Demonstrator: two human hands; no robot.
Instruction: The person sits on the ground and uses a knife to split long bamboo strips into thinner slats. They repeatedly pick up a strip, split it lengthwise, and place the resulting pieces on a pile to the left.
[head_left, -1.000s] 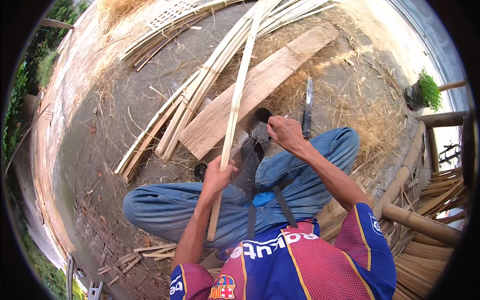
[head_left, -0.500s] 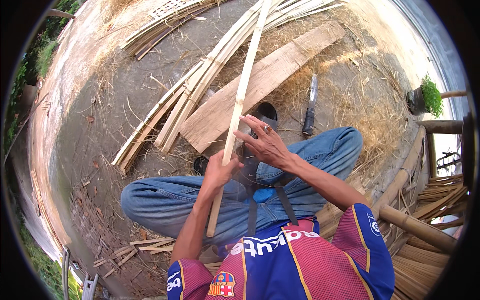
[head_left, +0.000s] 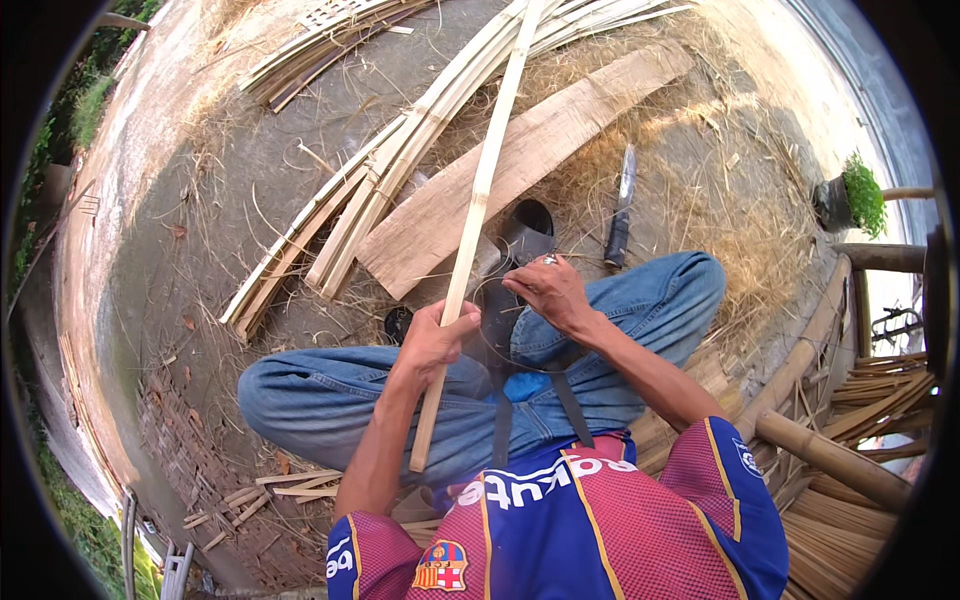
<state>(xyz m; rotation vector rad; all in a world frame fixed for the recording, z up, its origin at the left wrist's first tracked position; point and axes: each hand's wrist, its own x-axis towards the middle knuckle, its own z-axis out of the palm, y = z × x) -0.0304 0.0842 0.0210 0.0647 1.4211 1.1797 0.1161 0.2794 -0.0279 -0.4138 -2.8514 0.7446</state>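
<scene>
A long, pale bamboo strip [head_left: 478, 190] slants from near my lap up past the top of the view. My left hand [head_left: 432, 338] is wrapped round its lower part, with the tail end lying over my left thigh. Just right of the strip and apart from it, my right hand [head_left: 553, 295] is closed, fingers curled in, with a ring showing. Whatever its fingers may hold is hidden. Below and between the hands is a dark, flat piece [head_left: 497, 315], partly covered, whose kind I cannot make out.
A wide wooden board [head_left: 520, 170] lies ahead, beside a bundle of bamboo strips [head_left: 385, 180]. A knife [head_left: 621, 210] with a dark handle rests on the ground beyond my right knee. Another bundle [head_left: 320, 45] lies far left. Bamboo poles [head_left: 835, 460] stand at right.
My right hand has left the strip, drawn slightly right and down, and its spread fingers have curled closed. My left hand keeps its grip on the strip, which has hardly moved.
</scene>
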